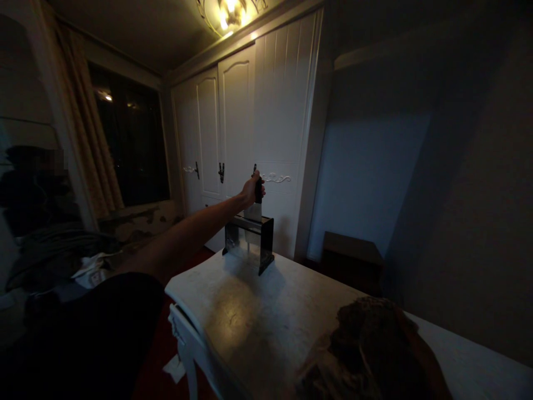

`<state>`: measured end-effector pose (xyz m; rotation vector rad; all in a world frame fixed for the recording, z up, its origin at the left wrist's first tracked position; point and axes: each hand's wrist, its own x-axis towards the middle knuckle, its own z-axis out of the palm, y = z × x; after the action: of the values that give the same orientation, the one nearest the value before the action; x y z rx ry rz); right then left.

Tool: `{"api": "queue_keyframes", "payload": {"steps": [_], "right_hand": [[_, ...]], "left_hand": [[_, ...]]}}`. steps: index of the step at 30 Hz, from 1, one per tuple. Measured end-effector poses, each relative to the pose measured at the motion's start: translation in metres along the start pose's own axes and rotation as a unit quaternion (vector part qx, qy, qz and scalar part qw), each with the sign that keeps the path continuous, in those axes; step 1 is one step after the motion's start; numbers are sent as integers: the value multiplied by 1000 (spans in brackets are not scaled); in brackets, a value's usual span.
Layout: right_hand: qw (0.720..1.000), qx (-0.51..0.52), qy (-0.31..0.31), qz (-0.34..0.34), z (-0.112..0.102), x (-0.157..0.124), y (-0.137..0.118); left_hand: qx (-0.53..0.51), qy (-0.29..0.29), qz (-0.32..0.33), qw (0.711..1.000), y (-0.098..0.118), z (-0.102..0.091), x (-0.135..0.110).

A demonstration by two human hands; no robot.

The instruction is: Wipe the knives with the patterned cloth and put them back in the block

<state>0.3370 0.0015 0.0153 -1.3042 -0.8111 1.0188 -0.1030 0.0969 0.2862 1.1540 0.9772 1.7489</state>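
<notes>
My left hand [251, 190] is stretched out over the far end of the table, its fingers wrapped round the black handle of a knife [254, 210]. The wide blade points straight down, and its lower part goes into the top of a knife holder [266, 244]. This holder has clear or shiny panels, dark side frames and small feet, and it stands upright on the white table [233, 316]. Whether the blade touches the bottom of the holder is hard to make out. My right hand is out of view.
A crumpled dark brown cloth or bag [370, 350] lies on the near right of the table. A white chair [187, 339] stands against the left edge. Behind are a white wardrobe [237, 122] and a dark low cabinet [352, 253]. Clothes [58, 250] lie at left, near a person [25, 189].
</notes>
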Motion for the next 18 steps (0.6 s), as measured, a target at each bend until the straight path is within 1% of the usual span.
{"api": "queue_keyframes", "payload": {"steps": [4,7,9,13,18], "right_hand": [[1000,-3,-24,-2,1,2,4],[999,-6,-43,2,0,7,10],[998,-2,-54,-10,-1,10,13],[998,15,-46,-31,-3,11,15],[998,25,-55,11,-1,12,17]], "left_hand": [[-4,18,-20,1000,-12,-1,-8],[-2,16,-29,999,-19,-2,-12],[-2,14,-33,999,-23,-3,-14],[-3,16,-40,999,-33,-5,-15],[-7,16,-48,999,-44,-9,-16]]}}
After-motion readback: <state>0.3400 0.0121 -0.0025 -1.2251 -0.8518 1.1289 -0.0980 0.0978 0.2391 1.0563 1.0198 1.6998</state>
